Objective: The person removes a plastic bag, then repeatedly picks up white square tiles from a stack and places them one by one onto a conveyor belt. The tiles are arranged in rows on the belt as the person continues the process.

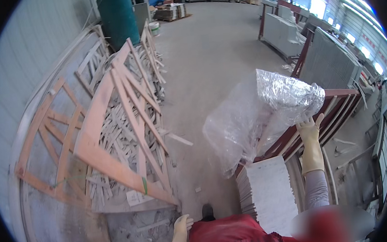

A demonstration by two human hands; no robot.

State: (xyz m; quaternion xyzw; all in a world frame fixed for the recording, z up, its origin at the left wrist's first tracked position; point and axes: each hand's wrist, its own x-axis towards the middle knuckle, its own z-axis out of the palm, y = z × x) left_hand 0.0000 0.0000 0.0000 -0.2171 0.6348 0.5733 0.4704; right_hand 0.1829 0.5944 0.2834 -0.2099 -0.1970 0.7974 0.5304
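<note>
My right hand (311, 141), in a cream rubber glove, reaches forward with its fingers and thumb apart. Its fingertips are at the lower edge of a crumpled clear plastic sheet (287, 93). The sheet drapes over a dark red metal rack (337, 102), its loose left part hanging down. Nearer to me, a stack of thin pale slabs (272, 192) stands against the rack. Low in the view, my left hand (182, 226), gloved alike, hangs beside my red apron (230, 236) with its fingers stretched and nothing visible in them.
Orange-brown wooden frames (100, 146) lean at left over a heap of narrow offcut strips (114, 129). A green column (119, 17) and a white bucket (154, 28) stand beyond. More grey slabs (327, 60) fill racks at right. A blurred red shape (324, 226) covers the lower right.
</note>
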